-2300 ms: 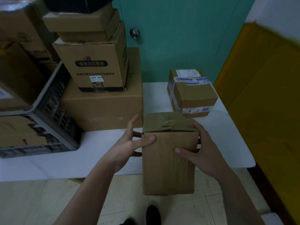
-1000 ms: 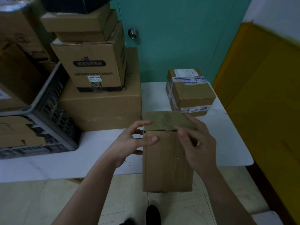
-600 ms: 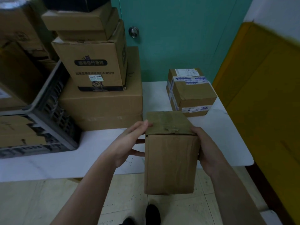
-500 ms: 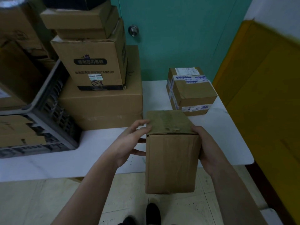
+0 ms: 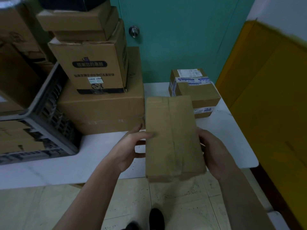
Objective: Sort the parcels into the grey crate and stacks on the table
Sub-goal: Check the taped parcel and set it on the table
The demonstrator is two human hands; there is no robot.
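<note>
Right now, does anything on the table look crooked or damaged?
The small top box sits askew and overhangs the printed box under it on the left. The held box has wrinkled tape, but no tear is visible.

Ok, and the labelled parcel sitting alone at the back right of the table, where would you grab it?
Probably by its left and right side faces, coming from above: the labelled parcel lies flat on the table, nothing on top, with bare table between it and the stack of cartons.
</note>
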